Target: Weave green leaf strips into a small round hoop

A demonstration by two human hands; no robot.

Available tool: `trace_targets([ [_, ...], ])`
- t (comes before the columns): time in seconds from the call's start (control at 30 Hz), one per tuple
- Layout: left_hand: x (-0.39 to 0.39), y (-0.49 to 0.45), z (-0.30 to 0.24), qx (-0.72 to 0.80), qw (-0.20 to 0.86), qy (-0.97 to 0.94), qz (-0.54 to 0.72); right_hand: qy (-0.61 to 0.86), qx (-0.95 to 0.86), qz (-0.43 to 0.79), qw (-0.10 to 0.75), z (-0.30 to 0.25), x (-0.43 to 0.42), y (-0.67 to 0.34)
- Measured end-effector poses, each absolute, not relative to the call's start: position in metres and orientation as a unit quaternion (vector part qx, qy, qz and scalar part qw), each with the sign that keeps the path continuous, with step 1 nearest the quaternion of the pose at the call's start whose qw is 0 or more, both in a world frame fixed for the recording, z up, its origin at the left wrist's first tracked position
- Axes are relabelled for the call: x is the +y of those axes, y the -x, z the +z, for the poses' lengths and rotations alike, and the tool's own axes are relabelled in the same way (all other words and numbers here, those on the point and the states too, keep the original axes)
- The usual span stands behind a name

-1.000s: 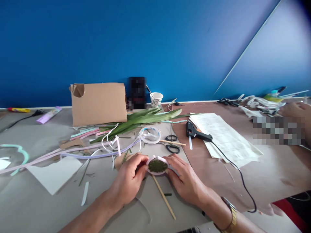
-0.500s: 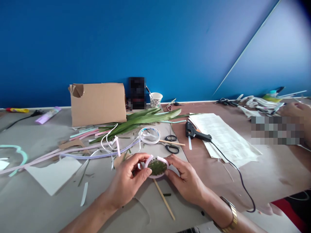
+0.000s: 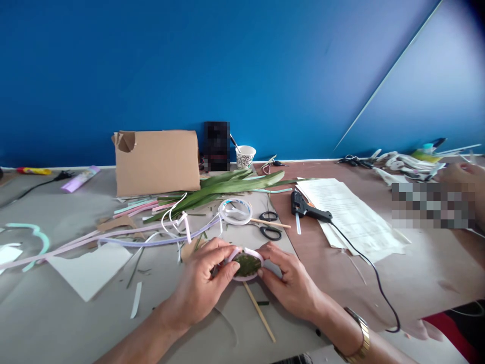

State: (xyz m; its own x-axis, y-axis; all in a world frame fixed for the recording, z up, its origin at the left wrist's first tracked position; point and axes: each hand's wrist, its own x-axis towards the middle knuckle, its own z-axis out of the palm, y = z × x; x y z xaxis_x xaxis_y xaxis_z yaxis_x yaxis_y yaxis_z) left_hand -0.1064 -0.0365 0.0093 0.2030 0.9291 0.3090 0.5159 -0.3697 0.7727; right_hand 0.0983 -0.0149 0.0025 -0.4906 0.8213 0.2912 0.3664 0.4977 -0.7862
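Observation:
Both my hands hold a small green disc (image 3: pixel 247 264) ringed by a pale pink paper strip, just above the table. My left hand (image 3: pixel 202 283) pinches its left edge with thumb and fingers closed on the strip. My right hand (image 3: pixel 288 282), with a gold watch at the wrist, grips the right edge. A thin wooden stick (image 3: pixel 259 312) lies on the table under the disc, running toward me.
Behind the disc lie black scissors (image 3: pixel 270 224), a tape roll (image 3: pixel 235 211), long green leaves (image 3: pixel 223 188), paper strips (image 3: pixel 132 236) and a cardboard box (image 3: pixel 157 162). A black glue gun (image 3: pixel 307 209) with its cord rests on printed sheets (image 3: pixel 350 215). Another person's hand (image 3: pixel 460 174) is at far right.
The disc has tilted and dropped a little between my hands, and my left thumb has shifted over its left edge. The view moved slightly.

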Motion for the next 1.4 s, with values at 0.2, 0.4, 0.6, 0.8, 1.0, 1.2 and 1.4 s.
trace_targets([
  [0.2,-0.036,0.108,0.005,0.469,0.289,-0.743,0.380,0.338,-0.814,0.320,0.346,0.005,-0.014,-0.098],
  [0.4,-0.034,0.106,0.004,0.476,0.316,-0.747,0.340,0.318,-0.835,0.311,0.326,0.007,-0.013,-0.097],
  [0.6,-0.035,0.110,0.000,0.512,0.258,-0.748,0.335,0.366,-0.816,0.269,0.358,0.002,-0.015,-0.102],
  [0.8,-0.038,0.110,0.004,0.498,0.247,-0.760,0.337,0.385,-0.802,0.280,0.361,0.013,-0.013,-0.094],
  [1.0,-0.038,0.109,0.006,0.533,0.254,-0.736,0.331,0.390,-0.790,0.304,0.361,0.023,-0.009,-0.075],
  [1.2,-0.038,0.110,0.002,0.530,0.256,-0.739,0.328,0.396,-0.777,0.321,0.370,0.024,-0.008,-0.071],
  [1.4,-0.037,0.110,0.004,0.542,0.289,-0.712,0.341,0.428,-0.732,0.395,0.353,0.025,-0.004,-0.075],
])
